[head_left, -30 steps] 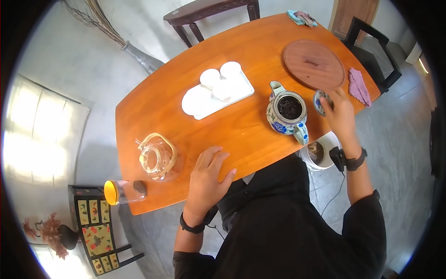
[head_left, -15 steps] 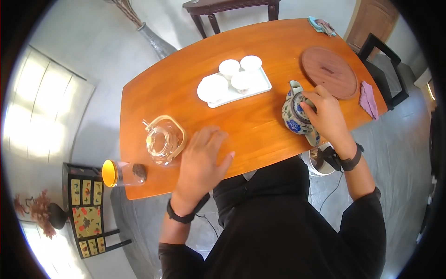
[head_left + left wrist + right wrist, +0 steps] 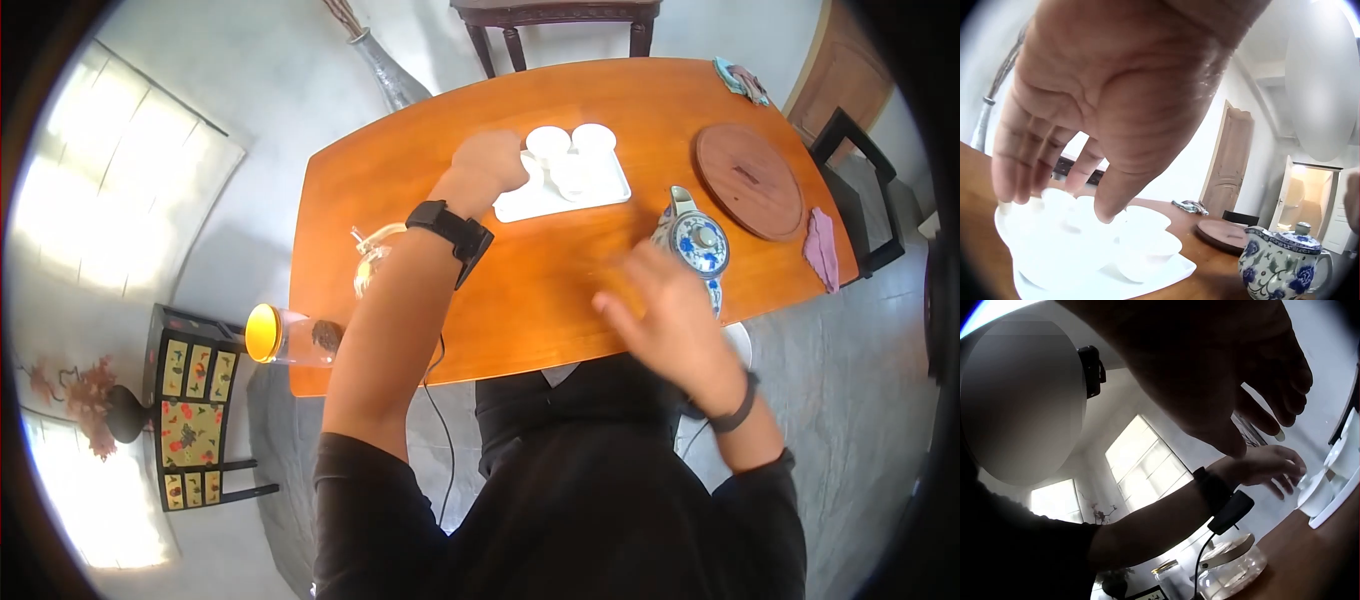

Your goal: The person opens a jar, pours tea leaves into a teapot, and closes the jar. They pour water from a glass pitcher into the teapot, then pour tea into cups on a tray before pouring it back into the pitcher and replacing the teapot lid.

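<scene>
Over the left end of the white tray (image 3: 545,210), my left hand (image 3: 490,160) reaches down at a large white vessel. In the left wrist view, the fingers of that hand (image 3: 1110,94) hang extended and spread, thumb apart; glare hides whether they touch the vessel. Several white cups (image 3: 593,138) stand on the tray. My right hand (image 3: 665,310), blurred, is over the table's near side with spread fingers and holds nothing. Beside it stands the blue-and-white teapot (image 3: 700,245), its lid (image 3: 1300,240) on.
A glass pot (image 3: 372,262) is partly behind my left forearm, near a yellow-lidded jar (image 3: 295,338). To the right lie a round wooden board (image 3: 750,180) and a pink cloth (image 3: 822,250). Other cloths (image 3: 740,82) lie at the far edge. A white bucket (image 3: 740,345) is below the table.
My right hand has put the lid on the teapot, let go and moved left, off it. My left hand has gone from the near table area out to the tray. The head view has shifted.
</scene>
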Available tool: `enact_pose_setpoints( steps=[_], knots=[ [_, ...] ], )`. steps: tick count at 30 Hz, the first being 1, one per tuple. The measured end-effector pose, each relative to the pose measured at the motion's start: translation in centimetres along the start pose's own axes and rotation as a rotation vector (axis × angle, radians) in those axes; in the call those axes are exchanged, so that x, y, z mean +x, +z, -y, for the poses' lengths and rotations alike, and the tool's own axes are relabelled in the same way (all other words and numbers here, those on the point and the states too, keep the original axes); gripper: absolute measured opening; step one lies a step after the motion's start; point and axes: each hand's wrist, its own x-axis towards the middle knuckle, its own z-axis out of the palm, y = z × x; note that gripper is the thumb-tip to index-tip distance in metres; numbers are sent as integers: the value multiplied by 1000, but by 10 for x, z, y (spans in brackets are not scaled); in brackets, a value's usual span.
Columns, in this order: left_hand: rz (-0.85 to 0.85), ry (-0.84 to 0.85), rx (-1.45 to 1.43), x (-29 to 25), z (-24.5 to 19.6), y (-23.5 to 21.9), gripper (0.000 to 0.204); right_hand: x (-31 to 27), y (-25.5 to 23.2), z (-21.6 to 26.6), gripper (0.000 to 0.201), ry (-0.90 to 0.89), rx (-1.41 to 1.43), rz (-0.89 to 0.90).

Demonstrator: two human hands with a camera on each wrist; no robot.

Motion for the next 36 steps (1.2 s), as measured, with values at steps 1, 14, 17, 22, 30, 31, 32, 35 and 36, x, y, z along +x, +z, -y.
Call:
enact_pose_setpoints(
  steps=[1, 14, 17, 22, 30, 31, 32, 35, 36],
  knots=[
    [7, 11, 4, 5, 2, 8, 26, -13, 7, 4, 29, 31, 56, 55],
    [-28, -4, -480, -33, -2, -36, 20, -35, 28, -9, 42, 286, 238, -10],
    [175, 71, -1099, -93, -28, -41, 22, -15, 44, -16, 74, 246, 495, -231],
    [279, 12, -1507, -172, -54, 23, 23, -19, 56, -5, 87, 273, 1047, -18],
    [99, -246, -2008, -240, -43, 110, 47, -18, 93, -3, 76, 123, 256, 244],
    [50, -249, -2089, -245, -39, 111, 50, -13, 99, -4, 71, 103, 187, 252],
    [42, -244, -2102, -248, -34, 114, 54, -7, 106, -3, 71, 102, 185, 254],
    [-49, -285, -2084, -252, -20, 116, 56, 10, 129, 4, 57, 8, 123, 301],
    [-72, -314, -2052, -253, -17, 113, 57, 14, 138, 6, 54, -25, 134, 286]
  ],
)
